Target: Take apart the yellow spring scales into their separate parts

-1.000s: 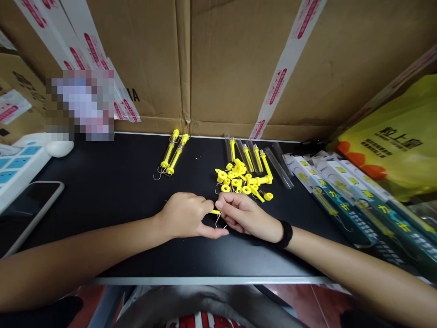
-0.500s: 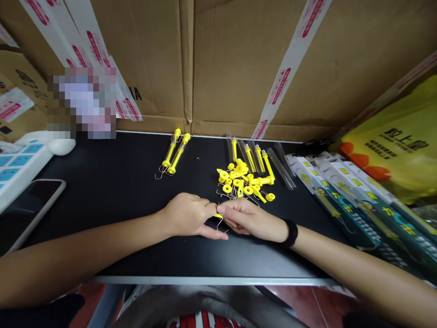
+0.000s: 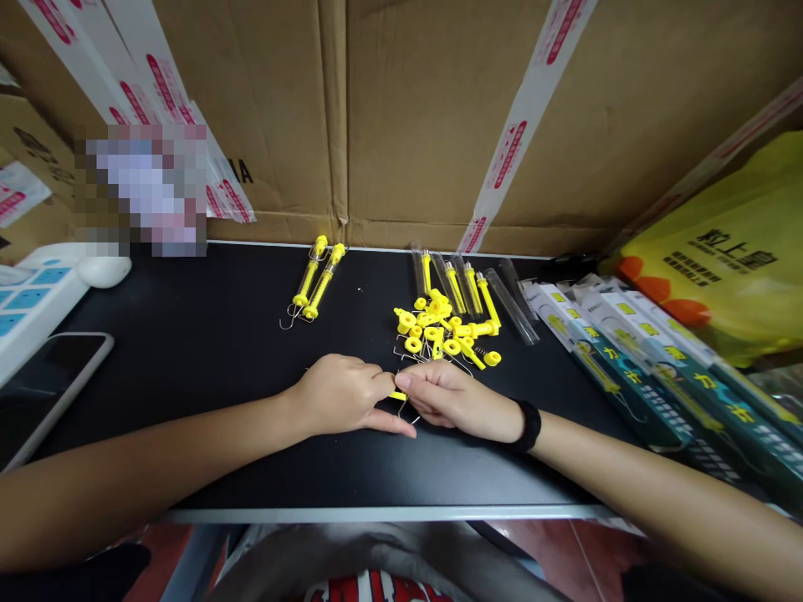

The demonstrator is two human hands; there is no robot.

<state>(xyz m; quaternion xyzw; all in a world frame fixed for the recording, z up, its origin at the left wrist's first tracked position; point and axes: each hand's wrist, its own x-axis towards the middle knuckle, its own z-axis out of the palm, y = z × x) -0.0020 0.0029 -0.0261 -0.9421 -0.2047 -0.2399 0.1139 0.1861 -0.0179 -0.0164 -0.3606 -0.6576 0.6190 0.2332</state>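
Note:
Near the table's front, my left hand (image 3: 342, 395) and my right hand (image 3: 461, 403) meet fingertip to fingertip. Between them shows a small yellow plastic piece (image 3: 397, 395), with a bent wire hook (image 3: 402, 410) hanging below it. My left hand has its fingers curled on the piece and its thumb stretched out underneath. Thumb and forefinger of my right hand pinch at the same spot; the fingers hide most of the piece. Just beyond lies a pile of yellow plastic parts (image 3: 432, 333), mixed with wire hooks and springs. Two assembled spring scales (image 3: 324, 284) lie farther back, left.
Clear plastic tubes (image 3: 515, 311), several with yellow rods, lie behind the pile. Packaged spring scales (image 3: 652, 376) and a yellow bag (image 3: 721, 259) are at right. A phone (image 3: 53, 393) and power strip (image 3: 38, 288) sit left. Cardboard (image 3: 427, 125) stands behind the table.
The whole view has shifted slightly, so things appear a little farther left. Both hands keep nearly the same grip; the wire hook below them has turned slightly.

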